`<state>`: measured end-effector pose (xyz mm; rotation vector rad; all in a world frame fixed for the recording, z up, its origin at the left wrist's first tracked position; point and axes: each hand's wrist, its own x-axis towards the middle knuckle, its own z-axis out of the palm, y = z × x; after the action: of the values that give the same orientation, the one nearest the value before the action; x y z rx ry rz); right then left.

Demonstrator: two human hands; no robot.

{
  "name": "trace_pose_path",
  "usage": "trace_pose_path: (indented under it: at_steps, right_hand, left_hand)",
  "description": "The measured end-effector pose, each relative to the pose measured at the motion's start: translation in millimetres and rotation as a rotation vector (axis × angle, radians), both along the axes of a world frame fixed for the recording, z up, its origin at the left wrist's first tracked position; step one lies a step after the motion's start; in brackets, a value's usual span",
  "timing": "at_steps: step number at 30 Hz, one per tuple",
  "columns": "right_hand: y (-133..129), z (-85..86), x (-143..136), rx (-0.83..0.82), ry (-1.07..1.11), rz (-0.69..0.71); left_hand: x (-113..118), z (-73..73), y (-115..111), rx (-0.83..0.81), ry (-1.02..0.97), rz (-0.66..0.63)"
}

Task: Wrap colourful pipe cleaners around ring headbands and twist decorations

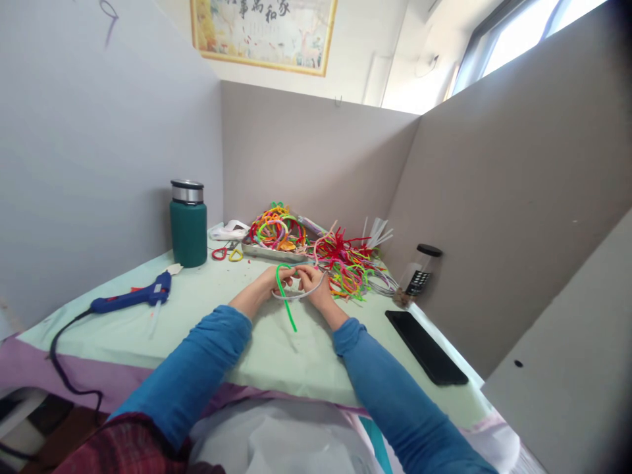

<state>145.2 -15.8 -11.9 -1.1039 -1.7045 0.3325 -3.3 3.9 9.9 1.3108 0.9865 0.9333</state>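
My left hand [271, 281] and my right hand [311, 279] meet above the middle of the table, fingertips pinched close together. Between them is a ring-shaped grey pipe cleaner [297, 298], whose loop hangs toward me. A bright green pipe cleaner [288, 306] is hooked over at my left hand, and its long straight end points down toward the table's front. The fingers partly hide where the two pipe cleaners meet, so I cannot see how they are joined.
A tray [271, 253] of coloured pipe-cleaner rings stands behind my hands, beside a loose pipe-cleaner heap [348, 266]. On the left are a green bottle [188, 230], a corded blue glue gun [135, 296] and scissors [227, 254]. A black phone [427, 347] and a jar [419, 276] lie right.
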Motion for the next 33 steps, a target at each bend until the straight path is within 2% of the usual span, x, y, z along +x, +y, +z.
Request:
trace_pose_path:
  at_steps: [5, 12, 17, 21, 25, 33]
  right_hand:
    - [3.4, 0.6, 2.8, -0.042, 0.146, 0.086]
    - [2.8, -0.4, 3.5, 0.081, 0.141, 0.029]
    - [8.2, -0.5, 0.1, 0.015, 0.243, -0.043]
    - [9.4, 1.1, -2.2, -0.082, 0.363, 0.034]
    - [6.3, 2.0, -2.5, -0.134, 0.446, 0.110]
    - [1.4, 5.0, -1.6, -0.177, 0.497, 0.174]
  left_hand:
    - [1.5, 3.1, 2.5, -0.087, -0.073, -0.034]
    - [-2.9, -2.5, 14.3, -0.035, -0.131, 0.044]
    - [-1.4, -4.2, 12.0, 0.049, -0.123, 0.002]
    - [0.7, -3.4, 4.9, 0.118, -0.027, -0.055]
    - [0.4, -1.2, 0.5, 0.117, -0.044, -0.080]
    - [1.4, 3.8, 0.8, -0.046, -0.172, -0.143]
